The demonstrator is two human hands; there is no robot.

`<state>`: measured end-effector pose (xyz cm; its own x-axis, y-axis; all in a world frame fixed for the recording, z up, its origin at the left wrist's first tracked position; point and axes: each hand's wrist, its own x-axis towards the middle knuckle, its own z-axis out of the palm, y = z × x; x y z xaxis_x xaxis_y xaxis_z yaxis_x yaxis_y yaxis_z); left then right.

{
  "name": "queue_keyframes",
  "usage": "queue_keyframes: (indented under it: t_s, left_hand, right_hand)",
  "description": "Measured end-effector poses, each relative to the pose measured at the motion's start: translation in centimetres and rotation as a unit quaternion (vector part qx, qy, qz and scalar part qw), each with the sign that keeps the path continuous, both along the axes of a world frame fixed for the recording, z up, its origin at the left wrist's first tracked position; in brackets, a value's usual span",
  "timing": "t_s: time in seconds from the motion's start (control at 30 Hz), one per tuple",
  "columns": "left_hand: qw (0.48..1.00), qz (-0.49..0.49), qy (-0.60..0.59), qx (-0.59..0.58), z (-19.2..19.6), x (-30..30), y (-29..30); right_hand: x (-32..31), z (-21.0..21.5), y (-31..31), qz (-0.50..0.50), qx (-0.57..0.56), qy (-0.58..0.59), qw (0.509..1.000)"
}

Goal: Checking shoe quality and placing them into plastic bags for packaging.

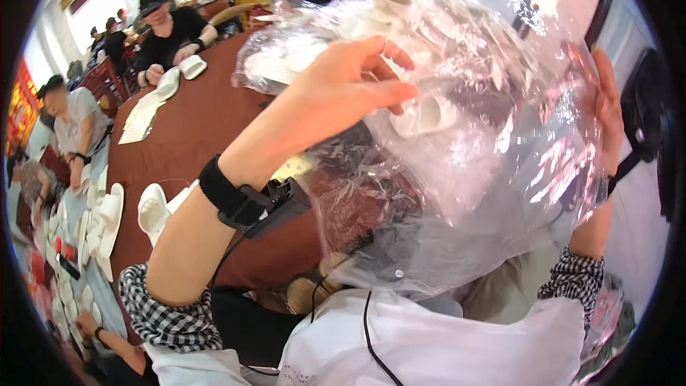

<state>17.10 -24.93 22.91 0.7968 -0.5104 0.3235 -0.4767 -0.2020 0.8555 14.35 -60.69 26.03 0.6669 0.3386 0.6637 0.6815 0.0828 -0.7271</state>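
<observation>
A large clear plastic bag (493, 193) fills the view in front of me, bulging with many white slippers (421, 114) heaped toward its far end. Over its near side, my left hand (368, 75) has curled fingers and thumb at the film, apparently pinching it. My right hand (607, 111) grips the bag's right side, its fingers extended upward along the film; the thumb is hidden by plastic. Loose film hangs from the bag toward my lap. On the table by my left forearm lies another white slipper (152, 213).
The brown round table (193, 129) reaches away to the left. Across it a person in black (171, 36) sits by a row of white slipper pieces (168, 86). Further left, more white slippers (107, 218) lie among other seated people. A black wrist-strapped device (275, 204) sits on my left wrist.
</observation>
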Motion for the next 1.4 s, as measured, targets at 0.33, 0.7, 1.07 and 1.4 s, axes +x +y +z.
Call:
queue_keyframes:
  t_s: [0.33, 0.7, 1.07, 1.4]
  left_hand:
    - [0.926, 0.129, 0.132, -0.329, -6.5, 3.9, -4.0]
    - [0.787, 0.163, 0.29, -0.519, -13.6, 8.0, -10.8]
    - [0.805, 0.131, 0.392, -0.427, -25.6, 13.2, -15.0]
    - [0.698, 0.097, 0.545, -0.455, -25.6, 13.7, -12.2]
  right_hand:
    - [-2.3, -9.5, -4.4, -0.045, 0.146, 0.232, 0.961]
    - [1.6, -9.9, -5.5, -0.206, -0.176, 0.237, 0.933]
    - [3.2, -24.4, -4.0, -0.207, -0.367, 0.053, 0.906]
    - [-0.6, -31.8, -8.5, -0.181, -0.337, 0.121, 0.916]
